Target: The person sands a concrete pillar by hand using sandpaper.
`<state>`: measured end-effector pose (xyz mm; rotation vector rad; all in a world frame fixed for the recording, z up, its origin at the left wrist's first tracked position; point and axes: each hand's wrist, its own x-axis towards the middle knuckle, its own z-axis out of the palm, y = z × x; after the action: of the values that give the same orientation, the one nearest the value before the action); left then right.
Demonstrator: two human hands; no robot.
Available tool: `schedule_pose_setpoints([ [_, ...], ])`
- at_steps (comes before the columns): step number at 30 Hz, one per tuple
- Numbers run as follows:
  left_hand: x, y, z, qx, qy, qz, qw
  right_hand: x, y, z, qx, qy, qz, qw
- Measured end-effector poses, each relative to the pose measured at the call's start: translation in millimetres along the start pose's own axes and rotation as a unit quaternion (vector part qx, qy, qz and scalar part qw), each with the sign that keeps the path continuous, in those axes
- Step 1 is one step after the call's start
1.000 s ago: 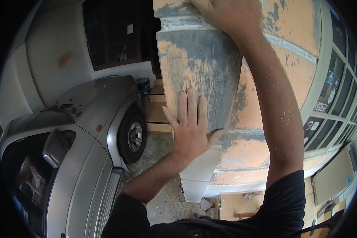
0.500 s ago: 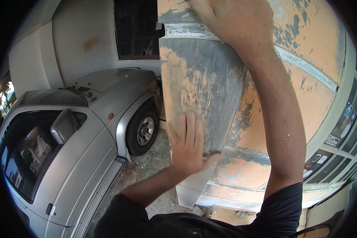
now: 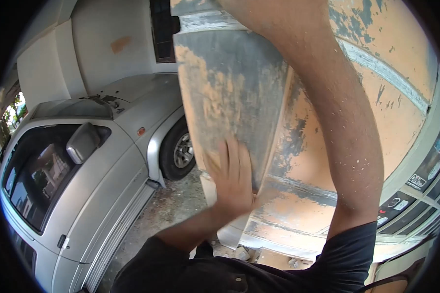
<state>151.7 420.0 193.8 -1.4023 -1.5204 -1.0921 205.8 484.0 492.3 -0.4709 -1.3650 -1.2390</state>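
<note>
My left hand point(image 3: 233, 178) lies flat on the narrow face of a pillar point(image 3: 230, 83), fingers stretched upward and thumb out by the corner edge. The face has worn orange paint over grey. Higher up, my right hand point(image 3: 278, 17) reaches across the pillar near a whitish horizontal groove point(image 3: 208, 22); its fingers are cut off by the top of the view. Pale flecks dot my right forearm. To the right of the corner runs the wide orange wall face point(image 3: 308, 161), patched with grey.
A silver car point(image 3: 98, 180) is parked close on the left, its side mirror point(image 3: 82, 142) sticking out. Rubble pieces point(image 3: 242, 253) lie at the pillar's foot on rough ground point(image 3: 161, 215). A window grille with stickers point(image 3: 401, 210) stands at right.
The view has shifted, so the pillar appears farther left and higher. My right hand sits higher, with more of it out of view. My left hand remains against the pillar face.
</note>
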Motion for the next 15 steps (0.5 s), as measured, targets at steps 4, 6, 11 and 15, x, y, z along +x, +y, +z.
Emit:
schedule_pose_setpoints([
  [4,-9,-3,3,0.106,-0.031,0.048,0.993,-2,5,21,0.165,0.101,0.017,0.981],
  [6,83,-9,-33,0.113,0.000,0.022,0.993,-4,3,21,0.133,0.102,0.008,0.986],
  [11,130,-17,-33,0.126,0.079,0.009,0.989,3,9,37,0.063,0.162,-0.042,0.984],
  [15,-28,1,13,0.021,-0.026,0.018,0.999,-2,4,41,0.058,0.166,-0.029,0.984],
])
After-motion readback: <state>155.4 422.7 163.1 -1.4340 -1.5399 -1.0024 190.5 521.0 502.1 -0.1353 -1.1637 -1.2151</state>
